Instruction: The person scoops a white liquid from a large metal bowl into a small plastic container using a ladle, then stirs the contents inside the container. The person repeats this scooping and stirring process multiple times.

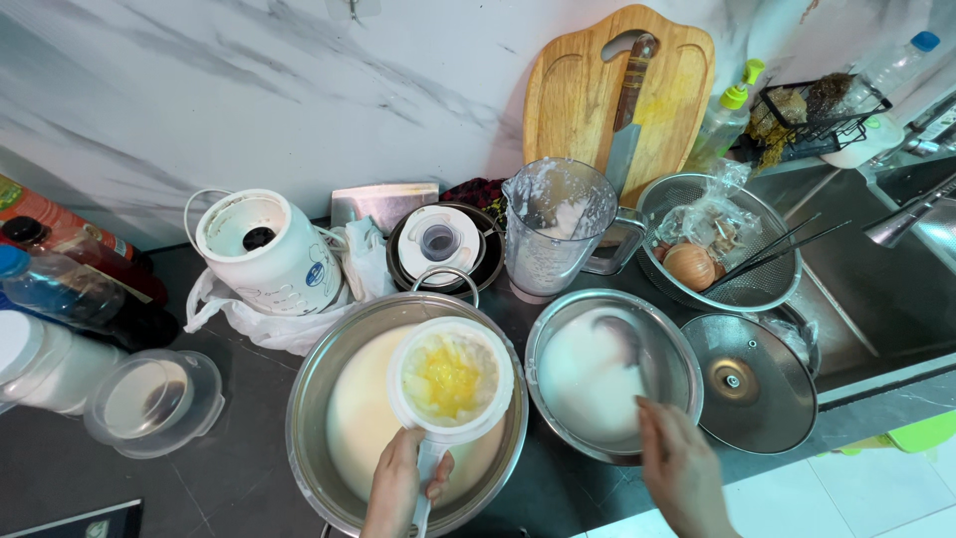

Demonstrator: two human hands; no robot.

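Left hand grips strainer handle over pot; right hand holds ladle. Tilting could spill pulp.

**A home kitchen counter beside the sink**

A dark counter runs under a marble-patterned wall. At twelve o'clock a wooden cutting board leans with a cleaver against it. At two o'clock lie the steel sink and a dish-soap bottle. A blender base, blender jug, steel bowls and a wire colander crowd the middle.
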